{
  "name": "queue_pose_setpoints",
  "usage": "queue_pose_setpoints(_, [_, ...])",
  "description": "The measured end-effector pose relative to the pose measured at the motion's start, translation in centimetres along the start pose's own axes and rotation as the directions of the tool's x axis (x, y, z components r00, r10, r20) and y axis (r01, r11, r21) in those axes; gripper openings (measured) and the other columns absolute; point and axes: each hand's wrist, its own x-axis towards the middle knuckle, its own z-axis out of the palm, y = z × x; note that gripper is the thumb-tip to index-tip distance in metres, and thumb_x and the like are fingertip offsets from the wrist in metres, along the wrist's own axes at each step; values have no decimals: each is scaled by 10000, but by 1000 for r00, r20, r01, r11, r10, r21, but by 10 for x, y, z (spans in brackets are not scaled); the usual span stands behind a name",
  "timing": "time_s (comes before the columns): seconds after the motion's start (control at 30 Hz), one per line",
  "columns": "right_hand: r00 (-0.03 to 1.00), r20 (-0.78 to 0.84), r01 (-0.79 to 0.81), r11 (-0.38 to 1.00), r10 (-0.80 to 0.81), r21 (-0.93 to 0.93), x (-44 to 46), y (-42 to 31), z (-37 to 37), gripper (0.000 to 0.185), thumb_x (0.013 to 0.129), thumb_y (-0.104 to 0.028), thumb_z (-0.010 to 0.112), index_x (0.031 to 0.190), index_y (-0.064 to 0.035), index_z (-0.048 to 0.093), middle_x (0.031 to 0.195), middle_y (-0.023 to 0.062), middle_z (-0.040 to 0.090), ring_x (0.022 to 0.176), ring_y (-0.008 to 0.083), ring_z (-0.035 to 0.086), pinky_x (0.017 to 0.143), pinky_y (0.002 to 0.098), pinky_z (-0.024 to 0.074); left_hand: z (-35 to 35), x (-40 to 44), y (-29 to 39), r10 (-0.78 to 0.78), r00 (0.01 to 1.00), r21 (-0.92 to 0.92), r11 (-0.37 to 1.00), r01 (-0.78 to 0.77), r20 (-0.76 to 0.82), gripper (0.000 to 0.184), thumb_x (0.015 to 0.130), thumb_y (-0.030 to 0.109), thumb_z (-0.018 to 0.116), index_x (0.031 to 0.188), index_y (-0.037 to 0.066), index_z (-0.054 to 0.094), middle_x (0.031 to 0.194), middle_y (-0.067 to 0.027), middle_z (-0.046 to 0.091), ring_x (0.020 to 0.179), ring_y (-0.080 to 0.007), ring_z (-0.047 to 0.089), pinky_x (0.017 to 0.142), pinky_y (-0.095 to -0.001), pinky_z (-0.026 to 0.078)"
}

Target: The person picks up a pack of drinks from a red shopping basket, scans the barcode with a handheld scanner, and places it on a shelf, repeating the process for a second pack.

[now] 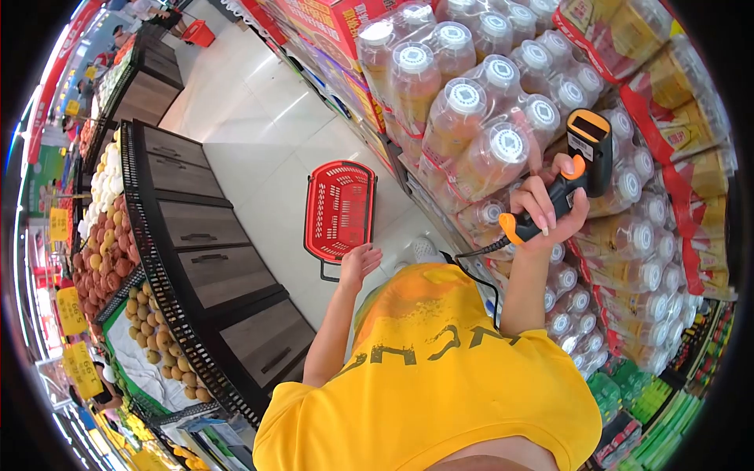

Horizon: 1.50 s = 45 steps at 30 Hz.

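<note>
My right hand is wrapped round the black and orange handle of a barcode scanner, with its head up and a coiled cable hanging from the grip. Just beyond the scanner stand shrink-wrapped packs of bottles with white caps. My left hand holds nothing, its fingers stretched out, above the near end of a red shopping basket. The basket rests on the tiled floor, and nothing shows inside it.
Along the left runs a produce stand with dark drawers below, bearing potatoes, onions and other produce. Tall stacks of bottles rise on the right. Another red basket is far up the aisle, near people. Yellow price signs stand at the left.
</note>
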Motion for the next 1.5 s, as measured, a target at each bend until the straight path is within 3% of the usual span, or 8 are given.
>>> queue_pose_setpoints(0.33, [1000,28,7,999,-6,-45,4,-6,-7,290,863,-175,535,1087,-39,410,852,124,519,518,160,496,504,283,468,7,5,-1,-1,998,32,999,3,-55,441,940,239,387,1263,-47,474,1135,-187,619,1008,-256,632,891,-359,514])
queue_pose_setpoints(0.57, [999,33,7,1000,-7,-19,-1,-10,-17,281,861,-155,515,1076,-18,395,1242,279,434,457,153,476,445,281,468,17,8,3,-4,998,75,997,9,-69,396,889,116,414,1242,-44,493,1109,-190,632,975,-256,651,838,-348,536])
queue_pose_setpoints(0.73, [1000,-18,2,993,-4,-119,7,-7,2,315,891,-145,513,1148,-15,383,773,102,539,472,147,464,432,252,442,18,20,8,20,1000,111,994,-19,-6,392,924,169,433,1247,-45,492,1119,-197,623,999,-264,639,860,-357,529])
queue_pose_setpoints(1.07, [999,34,20,984,-14,-179,7,-2,0,423,879,-97,472,1255,76,384,1434,311,269,474,120,441,487,255,454,16,18,38,42,984,150,986,-68,171,415,951,227,412,1257,-46,475,1173,-227,587,1056,-275,609,875,-382,513])
queue_pose_setpoints(1.23, [992,79,-77,961,102,-267,-12,15,21,423,849,-99,519,1201,89,379,1425,349,241,445,129,461,427,254,469,76,-56,105,-192,791,124,981,147,582,545,957,387,375,1334,-4,413,1223,-221,561,1114,-326,571,915,-399,493])
queue_pose_setpoints(1.3, [982,53,-156,935,182,-319,-24,26,38,431,839,-107,527,1187,103,383,1288,365,396,447,132,478,415,263,449,102,-71,130,-283,496,93,923,373,821,596,939,469,399,1348,36,404,1279,-203,525,1175,-321,525,972,-429,443])
queue_pose_setpoints(1.43, [719,95,-588,676,688,-444,-59,29,25,554,847,-155,590,1278,87,340,1187,279,538,621,152,574,632,318,504,124,-71,124,-48,545,-145,941,305,837,689,893,524,440,1377,40,366,1251,-211,537,1152,-344,544,905,-478,481])
queue_pose_setpoints(1.5, [664,-81,-493,354,743,-795,-87,36,16,652,784,-189,706,1293,42,371,1134,190,574,718,186,621,738,345,517,112,-70,125,5,573,-184,949,256,820,681,895,509,445,1381,40,358,1256,-211,531,1155,-341,541,909,-475,480])
